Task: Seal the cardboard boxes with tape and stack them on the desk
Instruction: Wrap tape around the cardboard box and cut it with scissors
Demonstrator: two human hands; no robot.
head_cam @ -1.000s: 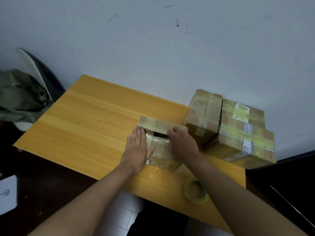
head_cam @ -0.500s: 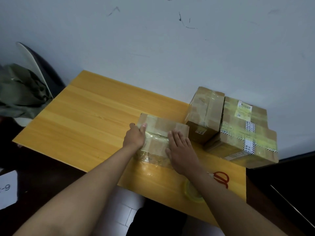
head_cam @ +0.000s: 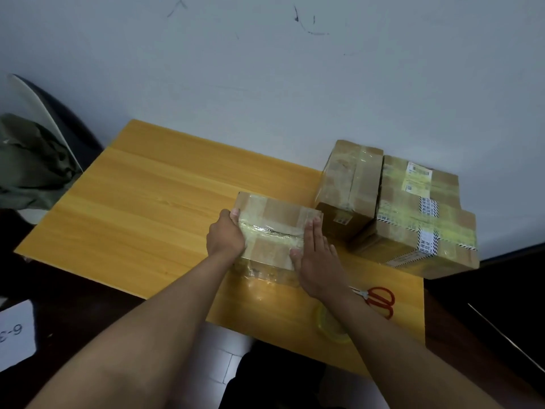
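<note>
A small cardboard box (head_cam: 275, 219) with clear tape across its top seam lies on the yellow wooden desk (head_cam: 153, 208). My left hand (head_cam: 225, 237) grips the box's left end, thumb on top. My right hand (head_cam: 317, 258) lies flat with fingers together along the box's right end, pressing the tape. A roll of clear tape (head_cam: 331, 324) rests near the desk's front edge, partly hidden by my right forearm. Two taped boxes stand at the back right: a tall one (head_cam: 351, 184) and a larger one with labels (head_cam: 421, 219).
Red-handled scissors (head_cam: 380, 299) lie right of my right wrist. A chair with a green garment (head_cam: 32, 160) stands left of the desk. A white paper sheet (head_cam: 14, 335) lies on the floor at lower left. The wall runs right behind the desk.
My left hand shifted from flat on the box's front to gripping its left end. My right hand moved from the top flap to the right end, flattening. The flap gap has closed.
</note>
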